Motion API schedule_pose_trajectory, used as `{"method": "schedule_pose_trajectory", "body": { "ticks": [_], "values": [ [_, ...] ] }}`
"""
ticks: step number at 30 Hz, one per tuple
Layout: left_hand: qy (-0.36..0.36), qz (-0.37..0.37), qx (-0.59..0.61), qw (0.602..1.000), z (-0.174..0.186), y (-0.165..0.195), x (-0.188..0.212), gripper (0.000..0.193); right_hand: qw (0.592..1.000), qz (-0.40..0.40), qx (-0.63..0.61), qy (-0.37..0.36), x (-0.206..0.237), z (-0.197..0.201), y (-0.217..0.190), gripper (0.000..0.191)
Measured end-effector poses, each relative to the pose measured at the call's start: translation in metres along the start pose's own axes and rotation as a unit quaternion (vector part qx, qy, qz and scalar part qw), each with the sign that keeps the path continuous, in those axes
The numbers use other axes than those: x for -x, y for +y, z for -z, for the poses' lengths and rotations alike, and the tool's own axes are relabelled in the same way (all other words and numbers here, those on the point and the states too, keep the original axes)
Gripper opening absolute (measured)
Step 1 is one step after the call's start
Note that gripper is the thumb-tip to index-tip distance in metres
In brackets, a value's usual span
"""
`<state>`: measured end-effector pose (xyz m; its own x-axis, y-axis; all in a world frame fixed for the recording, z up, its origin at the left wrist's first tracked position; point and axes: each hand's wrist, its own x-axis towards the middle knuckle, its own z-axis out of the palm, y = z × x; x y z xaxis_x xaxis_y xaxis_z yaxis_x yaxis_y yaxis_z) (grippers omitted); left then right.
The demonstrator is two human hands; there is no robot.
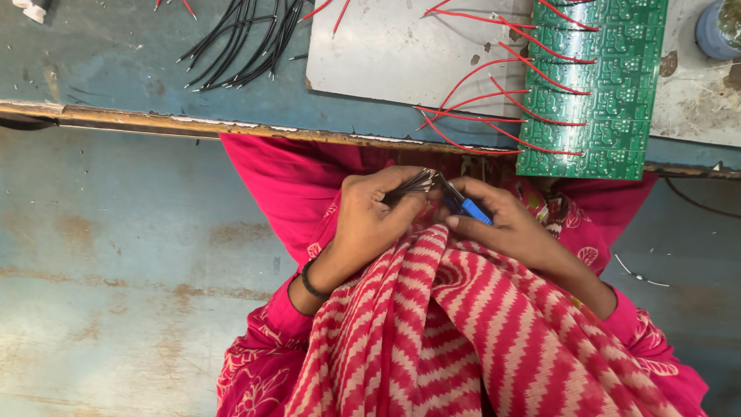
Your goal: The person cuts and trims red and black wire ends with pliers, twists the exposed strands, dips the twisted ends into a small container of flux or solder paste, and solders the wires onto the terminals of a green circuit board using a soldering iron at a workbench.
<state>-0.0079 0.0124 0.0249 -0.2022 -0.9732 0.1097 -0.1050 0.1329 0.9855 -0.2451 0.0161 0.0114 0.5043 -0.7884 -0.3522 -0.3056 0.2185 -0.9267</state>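
My left hand is closed around a small bundle of dark wires, whose ends stick out toward the right. My right hand grips a blue-handled cutter, its metal tip touching the wire ends. Both hands rest in my lap over pink and red striped cloth, just below the workbench edge.
On the bench above lie a green circuit board with several red wires running left from it, a grey sheet, a pile of loose black wires, and a blue round container at the far right. The floor is worn blue.
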Motion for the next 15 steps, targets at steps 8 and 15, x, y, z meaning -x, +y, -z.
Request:
{"method": "schedule_pose_trajectory", "body": {
  "ticks": [8,15],
  "values": [
    [-0.007,-0.004,0.004,1.000,0.0033,-0.0019,-0.0012,0.022,1.000,-0.006,-0.017,0.000,-0.0039,-0.0014,0.0002,0.035],
    [-0.017,0.034,0.036,0.999,0.0033,-0.0007,-0.0003,0.022,1.000,0.007,-0.013,0.002,-0.0045,-0.0033,-0.0012,0.036]
  ]
}}
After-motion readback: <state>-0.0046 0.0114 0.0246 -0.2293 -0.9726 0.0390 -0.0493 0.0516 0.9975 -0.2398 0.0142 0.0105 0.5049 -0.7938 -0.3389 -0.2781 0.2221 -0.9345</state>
